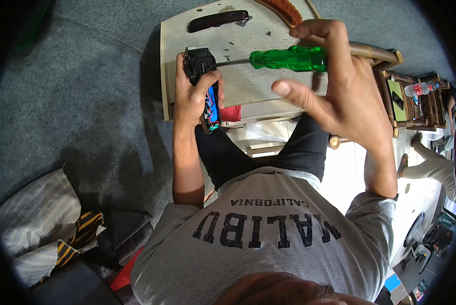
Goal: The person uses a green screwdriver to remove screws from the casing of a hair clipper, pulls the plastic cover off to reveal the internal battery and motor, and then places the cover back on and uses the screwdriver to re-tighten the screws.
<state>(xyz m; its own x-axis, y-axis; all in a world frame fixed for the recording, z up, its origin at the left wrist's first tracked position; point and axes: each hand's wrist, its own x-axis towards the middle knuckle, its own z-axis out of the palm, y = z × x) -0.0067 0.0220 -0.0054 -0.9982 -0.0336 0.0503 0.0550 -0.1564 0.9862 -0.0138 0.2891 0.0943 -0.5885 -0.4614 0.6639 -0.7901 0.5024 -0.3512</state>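
My left hand (190, 101) is closed around a hair clipper (201, 62) with its casing off. Blue parts, thin wires and a bit of green board show along its lower half. A screwdriver with a clear green handle (288, 59) lies level, its metal shaft reaching the clipper's side beside my left thumb; the tip itself is hard to make out. The handle's butt rests in my right hand (352, 96), whose thumb and forefinger are spread off the handle. Its other fingers are mostly hidden. A dark, long shell piece (219, 21) lies on the pale tabletop (263, 86).
Small dark bits and a brush (281, 11) with reddish-brown bristles are on the tabletop. Red cloth (231, 113) shows at its near edge. Bamboo furniture (383, 53) stands at the right, bearing a plastic bottle (417, 90). Another person's leg (431, 166) is farther right. Striped fabric (42, 213) lies lower left.
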